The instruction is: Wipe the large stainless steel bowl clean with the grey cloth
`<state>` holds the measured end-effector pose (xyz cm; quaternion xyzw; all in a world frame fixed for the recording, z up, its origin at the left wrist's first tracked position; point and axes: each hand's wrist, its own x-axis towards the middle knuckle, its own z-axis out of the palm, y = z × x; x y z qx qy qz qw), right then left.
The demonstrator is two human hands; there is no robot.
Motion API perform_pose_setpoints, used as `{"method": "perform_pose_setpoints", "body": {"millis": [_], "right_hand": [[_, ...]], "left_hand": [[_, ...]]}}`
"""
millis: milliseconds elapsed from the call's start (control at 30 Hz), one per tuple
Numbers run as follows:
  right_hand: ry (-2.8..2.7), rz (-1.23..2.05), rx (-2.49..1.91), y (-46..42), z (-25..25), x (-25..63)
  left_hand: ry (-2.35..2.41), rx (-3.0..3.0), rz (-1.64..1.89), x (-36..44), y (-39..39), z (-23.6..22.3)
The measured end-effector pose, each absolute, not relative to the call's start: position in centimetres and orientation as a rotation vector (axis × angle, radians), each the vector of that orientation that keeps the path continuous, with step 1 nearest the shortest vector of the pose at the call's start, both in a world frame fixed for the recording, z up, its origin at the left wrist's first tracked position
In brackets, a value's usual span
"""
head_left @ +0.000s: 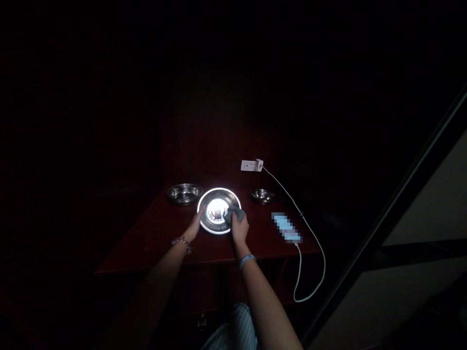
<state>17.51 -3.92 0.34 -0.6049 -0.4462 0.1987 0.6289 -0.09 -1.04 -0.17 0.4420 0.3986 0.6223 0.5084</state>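
Observation:
A shiny round metal bowl (215,226) is tilted toward me above the dark red table, its inside lit by a bright glare. My left hand (194,225) grips its left rim, with the thumb on the inner side and the other fingers hidden behind. My right hand (240,227) is closed around a grey cloth (239,213), which lies against the bowl's right inner wall and rim.
Other metal bowls (185,193) stand at the table's back left, and a smaller metal bowl (262,196) at the back right. A phone with a blurred screen (286,227) lies on the right, its white cable (323,262) looping past the table (146,243) edge to a wall socket (248,166).

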Motion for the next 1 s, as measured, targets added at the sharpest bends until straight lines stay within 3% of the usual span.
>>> {"method": "perform_pose_setpoints", "body": {"millis": [533,1000], "right_hand": [[-1.103,0.501,-1.341,-3.5,-0.1,17.6],[-1.036,0.483,-1.392,-3.4,-0.1,17.6]], "left_hand": [[0.933,1.214,1.362,0.0,-1.5,-0.2],[1.089,1.04,1.491,-0.2,-0.3,-0.9]]}}
